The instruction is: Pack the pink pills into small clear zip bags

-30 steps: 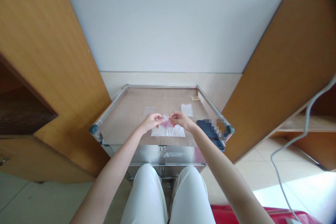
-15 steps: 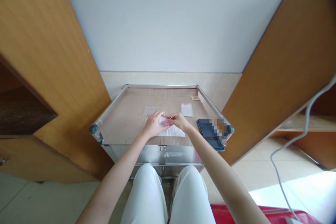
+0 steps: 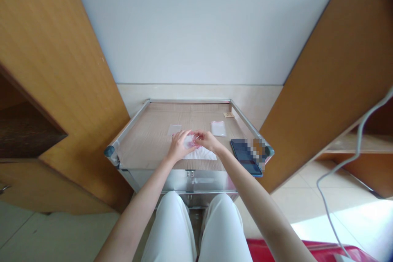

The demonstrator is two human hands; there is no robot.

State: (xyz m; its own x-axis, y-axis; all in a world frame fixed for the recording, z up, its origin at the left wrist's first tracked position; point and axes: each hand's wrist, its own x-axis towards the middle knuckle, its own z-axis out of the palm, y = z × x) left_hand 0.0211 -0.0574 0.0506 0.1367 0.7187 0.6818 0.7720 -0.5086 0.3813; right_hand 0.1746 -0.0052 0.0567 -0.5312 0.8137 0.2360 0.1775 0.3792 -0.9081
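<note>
My left hand (image 3: 179, 144) and my right hand (image 3: 207, 141) meet above the middle of a metal-framed cart top (image 3: 144, 141). Both pinch a small clear bag with pink content (image 3: 192, 141) between their fingertips. Under the hands lies a white sheet (image 3: 201, 154). What exactly is inside the bag is too small to make out.
Two more small clear bags (image 3: 174, 129) (image 3: 218, 128) lie farther back on the cart. A dark phone (image 3: 245, 156) rests at the cart's right edge. A small tan tag (image 3: 229, 115) sits at the back right. Wooden panels flank both sides; a white cable (image 3: 344, 163) hangs at right.
The hands have drawn closer together and moved slightly away from me, and the left hand now cups the small bag instead of pinching its edge.
</note>
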